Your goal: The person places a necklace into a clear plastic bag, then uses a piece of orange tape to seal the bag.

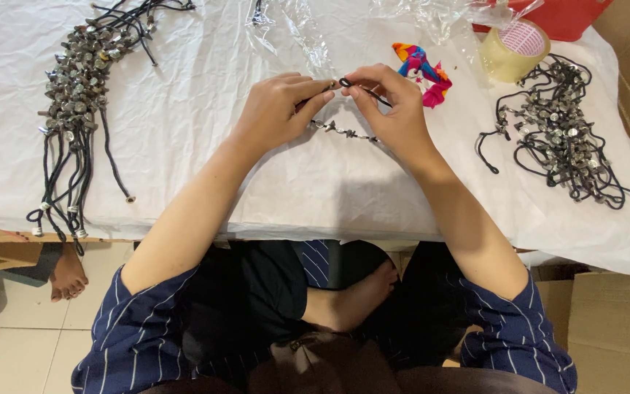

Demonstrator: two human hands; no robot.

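Observation:
My left hand (275, 109) and my right hand (388, 102) meet over the white sheet (205, 153) covering the table. Between their fingertips they pinch a black cord (344, 83) with a small loop at its end. A short stretch of the same cord, strung with small metal beads (344, 131), hangs below the fingers and rests on the sheet. Both hands are closed on this cord.
A row of beaded black cords (74, 95) lies at the left. A tangled heap of similar cords (563, 131) sits at the right. Behind it are a tape roll (513, 51), a multicoloured cloth piece (424, 69), clear plastic wrap (293, 29) and a red container (570, 18). Another person's bare feet (67, 277) stand on the floor at left.

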